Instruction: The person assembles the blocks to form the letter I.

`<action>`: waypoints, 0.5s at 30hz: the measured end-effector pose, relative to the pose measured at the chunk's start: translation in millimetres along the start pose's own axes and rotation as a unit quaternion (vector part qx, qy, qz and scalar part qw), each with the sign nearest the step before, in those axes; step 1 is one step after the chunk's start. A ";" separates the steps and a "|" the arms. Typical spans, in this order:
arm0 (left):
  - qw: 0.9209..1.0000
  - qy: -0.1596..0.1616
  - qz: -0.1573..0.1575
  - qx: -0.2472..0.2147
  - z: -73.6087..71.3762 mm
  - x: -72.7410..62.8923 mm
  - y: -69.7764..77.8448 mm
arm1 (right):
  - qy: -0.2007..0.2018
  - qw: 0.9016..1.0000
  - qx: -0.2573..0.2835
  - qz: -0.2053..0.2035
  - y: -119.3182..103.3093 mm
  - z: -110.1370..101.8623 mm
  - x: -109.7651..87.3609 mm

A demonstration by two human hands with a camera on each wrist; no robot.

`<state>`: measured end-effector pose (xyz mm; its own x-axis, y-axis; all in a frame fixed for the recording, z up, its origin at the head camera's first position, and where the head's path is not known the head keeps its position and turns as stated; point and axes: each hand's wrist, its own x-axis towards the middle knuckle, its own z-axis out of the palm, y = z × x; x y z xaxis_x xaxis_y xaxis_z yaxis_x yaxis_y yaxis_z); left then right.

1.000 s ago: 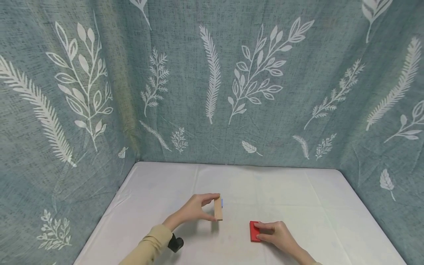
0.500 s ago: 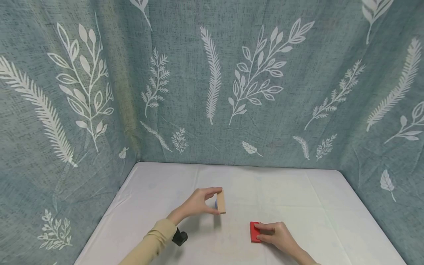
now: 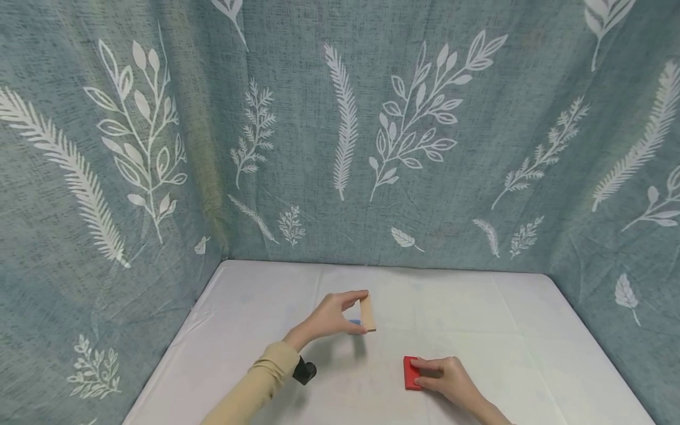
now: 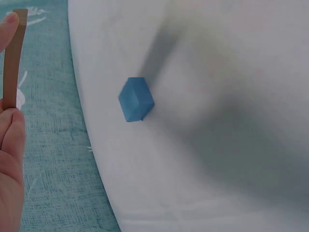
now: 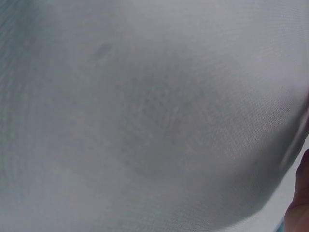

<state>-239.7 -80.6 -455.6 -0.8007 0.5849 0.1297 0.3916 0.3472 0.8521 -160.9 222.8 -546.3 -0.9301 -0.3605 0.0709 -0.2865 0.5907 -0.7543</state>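
Note:
My left hand (image 3: 330,316) pinches a plain wooden block (image 3: 368,313) by its two ends, thumb at one and fingers at the other, and holds it above the table. In the left wrist view the same wooden block (image 4: 13,65) appears at the left edge. A small blue block (image 3: 354,322) lies on the table, partly hidden behind the left hand; the left wrist view shows the blue block (image 4: 136,99) whole. My right hand (image 3: 450,378) grips a flat red block (image 3: 411,375) at the tabletop. Only a sliver of the right hand (image 5: 300,200) shows in the right wrist view.
A white cloth covers the table (image 3: 478,319). Teal curtains (image 3: 297,147) with white leaf prints stand around its back and sides. A black device (image 3: 304,371) sits at the left wrist. Pale fabric (image 5: 145,121) fills most of the right wrist view.
The left hand has carried the wooden block rightward and farther from me, past the blue block, which now shows on the block's left. The right hand and red block stay in place.

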 end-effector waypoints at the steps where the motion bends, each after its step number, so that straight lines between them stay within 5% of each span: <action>1: 1.000 0.003 0.002 -0.001 1.0 1.7 0.7 | 0.000 1.000 0.002 0.000 -0.4 0.0 0.3; 15: 1.000 0.004 0.012 -0.001 8.7 16.4 6.2 | -0.010 1.000 0.010 0.001 -4.8 -0.7 0.3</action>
<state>-246.4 -62.5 -452.6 -0.7947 0.5868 0.1553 0.4106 0.3312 0.8496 -159.9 220.3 -542.2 -0.9258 -0.3735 0.0573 -0.2801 0.5764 -0.7677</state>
